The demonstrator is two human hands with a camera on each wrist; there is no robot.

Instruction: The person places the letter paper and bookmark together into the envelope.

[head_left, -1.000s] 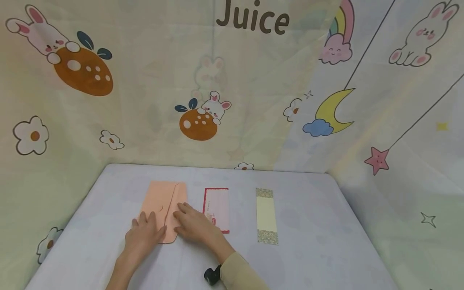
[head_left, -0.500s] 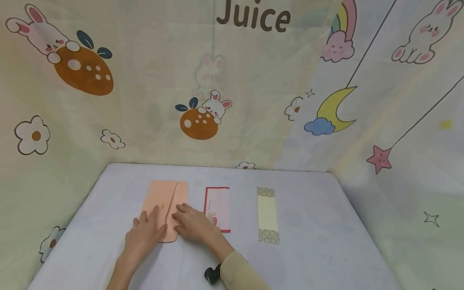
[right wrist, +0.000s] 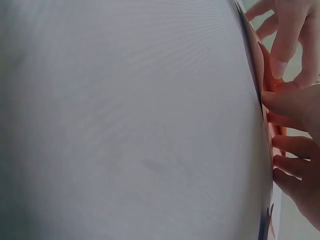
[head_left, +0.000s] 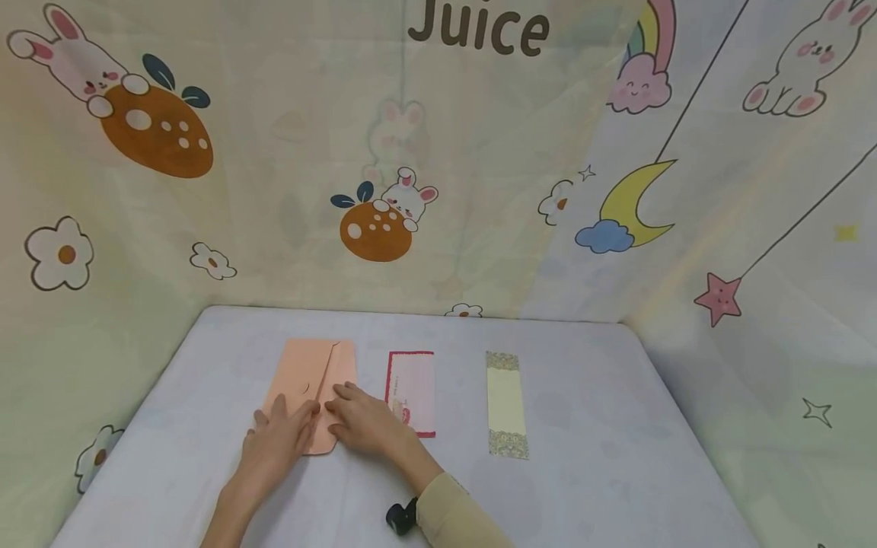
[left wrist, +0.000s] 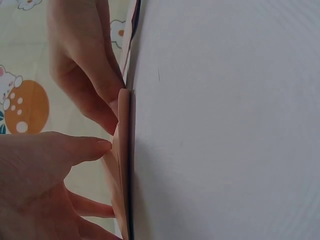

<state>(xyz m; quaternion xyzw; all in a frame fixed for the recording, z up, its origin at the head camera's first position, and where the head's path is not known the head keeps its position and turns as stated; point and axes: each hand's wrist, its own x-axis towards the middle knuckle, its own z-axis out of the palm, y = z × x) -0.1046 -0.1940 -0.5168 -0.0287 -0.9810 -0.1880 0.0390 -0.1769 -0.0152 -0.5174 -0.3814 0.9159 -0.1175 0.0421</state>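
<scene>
Peach envelope point(head_left: 298, 365): lying on the white counter point(head_left: 589, 426).
Left hand point(head_left: 275, 447): at the flap point(head_left: 344, 364); cannot tell whether pinching.
Right hand point(head_left: 368, 423): resting on flap, fingers extended.

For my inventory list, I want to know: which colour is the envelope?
Peach-orange; the envelope shows best in the head view.

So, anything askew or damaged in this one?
Nothing looks spilled or torn. Only the peach envelope seems odd: in the right-wrist view it appears to bow up rather than lie flat. The pink card and cream strip show no damage.
</scene>
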